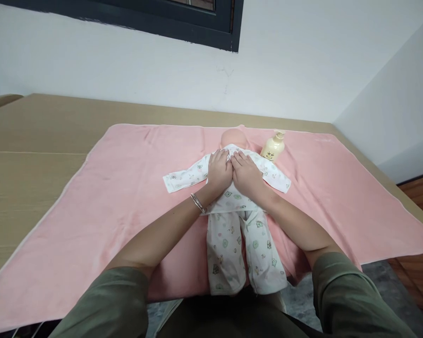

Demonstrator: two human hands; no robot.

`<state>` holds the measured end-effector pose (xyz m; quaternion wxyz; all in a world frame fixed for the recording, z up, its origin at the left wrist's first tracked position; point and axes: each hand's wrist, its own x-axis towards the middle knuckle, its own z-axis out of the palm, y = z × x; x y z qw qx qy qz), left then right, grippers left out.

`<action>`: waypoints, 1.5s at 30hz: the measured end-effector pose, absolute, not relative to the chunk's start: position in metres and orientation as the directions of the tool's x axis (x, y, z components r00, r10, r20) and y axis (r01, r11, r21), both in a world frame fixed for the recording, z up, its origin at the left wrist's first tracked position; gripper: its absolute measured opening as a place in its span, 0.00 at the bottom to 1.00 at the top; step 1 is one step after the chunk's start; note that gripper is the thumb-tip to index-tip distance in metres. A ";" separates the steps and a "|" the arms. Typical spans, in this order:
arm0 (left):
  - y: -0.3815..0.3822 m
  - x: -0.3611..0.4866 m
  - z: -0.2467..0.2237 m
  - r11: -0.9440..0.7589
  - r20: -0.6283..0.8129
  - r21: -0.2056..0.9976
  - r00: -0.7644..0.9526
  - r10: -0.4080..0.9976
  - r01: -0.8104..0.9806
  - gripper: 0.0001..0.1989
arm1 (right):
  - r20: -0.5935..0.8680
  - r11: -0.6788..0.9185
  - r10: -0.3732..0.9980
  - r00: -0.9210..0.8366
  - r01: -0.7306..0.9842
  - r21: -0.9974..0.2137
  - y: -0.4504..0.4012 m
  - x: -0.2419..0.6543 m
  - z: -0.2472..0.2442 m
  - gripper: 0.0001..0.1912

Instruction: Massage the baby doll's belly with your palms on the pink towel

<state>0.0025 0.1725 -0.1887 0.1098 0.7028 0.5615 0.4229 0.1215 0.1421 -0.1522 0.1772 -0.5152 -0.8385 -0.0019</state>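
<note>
A baby doll (233, 137) lies stretched out, dressed in a white printed top (232, 199) and matching trousers (225, 249). Its rounded head points away from me, and no facial features show. Both sleeves spread out sideways. My left hand (219, 170), with a silver bangle at the wrist, rests flat on the upper part of the top. Beside it, my right hand (246, 172) lies flat too, the two touching or nearly so at the thumbs. Fingers on both are extended, and neither appears to grasp the cloth. My hands cover the middle of the doll's torso.
A pink blanket (137, 188) is spread beneath the doll over a wooden table (38, 126). Close to the doll's right-side sleeve stands a pale yellow pump bottle (273, 146), leaning slightly. A white wall (285, 70) with a dark window frame (197, 35) rises behind.
</note>
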 end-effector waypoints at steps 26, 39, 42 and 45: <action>0.169 0.006 -0.188 -0.294 0.466 0.562 -0.003 0.885 0.773 0.25 | 0.227 0.208 0.956 -0.184 0.974 -0.087 0.151 0.130 -0.140 0.25; 0.166 0.004 -0.185 -0.401 0.554 0.457 0.099 0.827 0.794 0.19 | 0.177 0.238 0.964 -0.200 0.944 -0.230 0.166 0.139 -0.144 0.29; 0.168 0.005 -0.185 -0.319 0.452 0.511 0.066 0.889 0.798 0.24 | 0.228 0.258 0.947 -0.225 0.958 -0.125 0.152 0.132 -0.142 0.25; 0.171 0.005 -0.186 -0.291 0.405 0.528 0.064 0.912 0.798 0.27 | 0.245 0.310 0.927 -0.282 0.948 -0.080 0.147 0.130 -0.141 0.23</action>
